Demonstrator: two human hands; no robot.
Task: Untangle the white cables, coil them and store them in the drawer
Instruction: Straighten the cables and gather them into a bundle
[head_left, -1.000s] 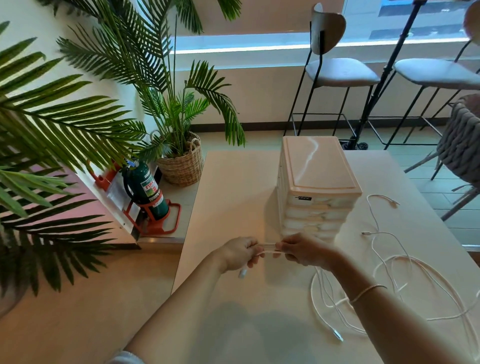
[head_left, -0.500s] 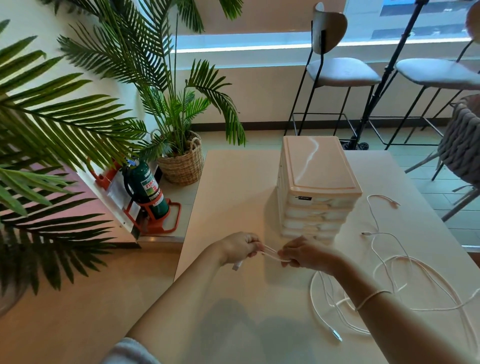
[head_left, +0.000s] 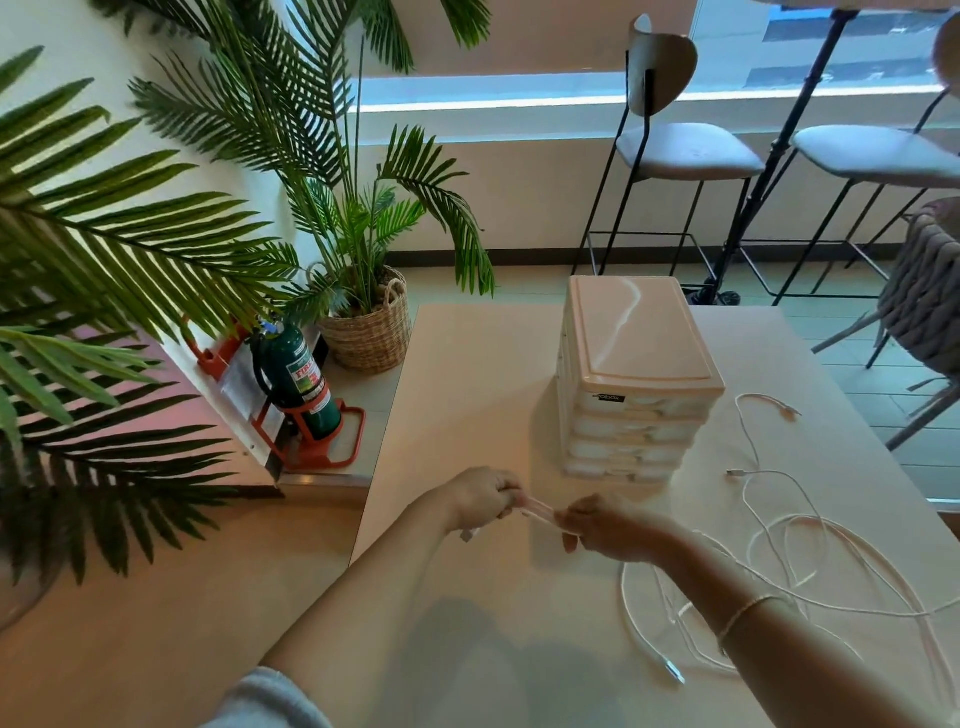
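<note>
Both hands at work over the near edge of the bench, at about 6 o'clock from the drawer unit. Left hand with a closed grip around one end of a white cable, connector end poking out beneath the fist. Right hand pinching the same cable just beside it, so only a short double strand visible between the two grips. Rest of the white cables loose and looped on the bench at 4 o'clock from the drawer unit, trailing under the right forearm, with one plug near the front edge and two more ends lying at 3 o'clock from the unit.

Judged step: starting a coil on one cable.

- Keep the left grip as the anchor and hold the finished loops there, not too tight.
- Let the right grip slide along the strand, feeding even loops back to the left.
- Draw slack gently; probably still crossed with the other loops, so a hard pull likely tightens a knot.
- Stop and lift crossings apart when the pile starts to drag.
- Drawers all appear closed, so one hand needed free afterwards.
</note>
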